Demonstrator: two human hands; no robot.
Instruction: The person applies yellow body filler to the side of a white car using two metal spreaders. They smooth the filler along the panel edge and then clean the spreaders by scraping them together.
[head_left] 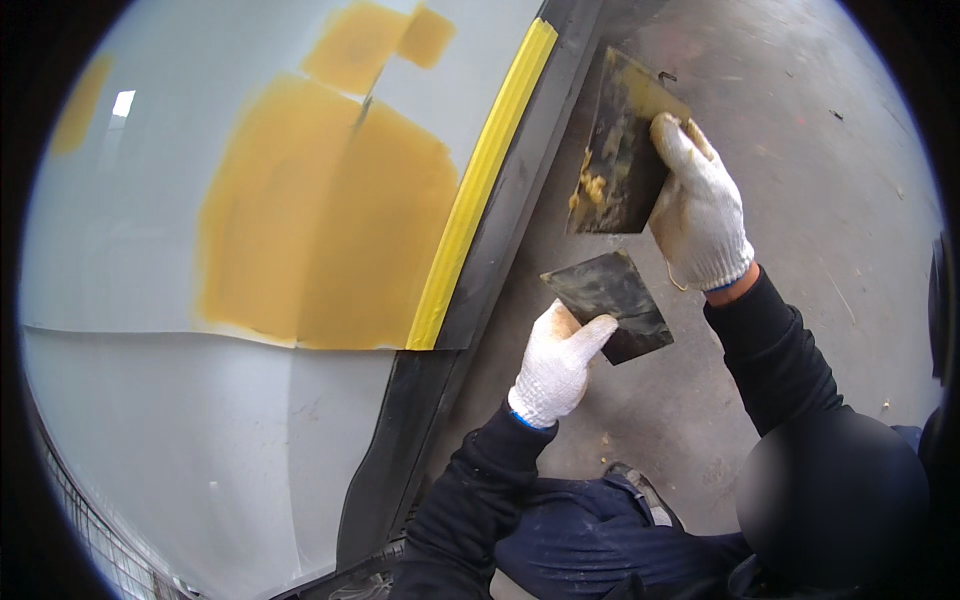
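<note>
My left hand (555, 365), in a white knit glove, grips a square dark spreader plate (617, 287) with greyish smears. My right hand (697, 200), gloved alike, holds a larger dark plate (617, 170) above it, with yellowish paste and lumps along it. The two plates are apart. To their left is a pale grey vehicle panel (130, 250) with ochre patches (320, 210), the largest in the middle. A ribbed yellow strip (481, 185) runs along a dark trim (405, 420) at the panel's right edge.
Grey concrete floor (820, 200) extends to the right of the panel, below my hands. My bent leg in dark trousers (590, 535) and part of a shoe (650, 493) show at the bottom. A wire mesh (75, 490) is at the lower left rim.
</note>
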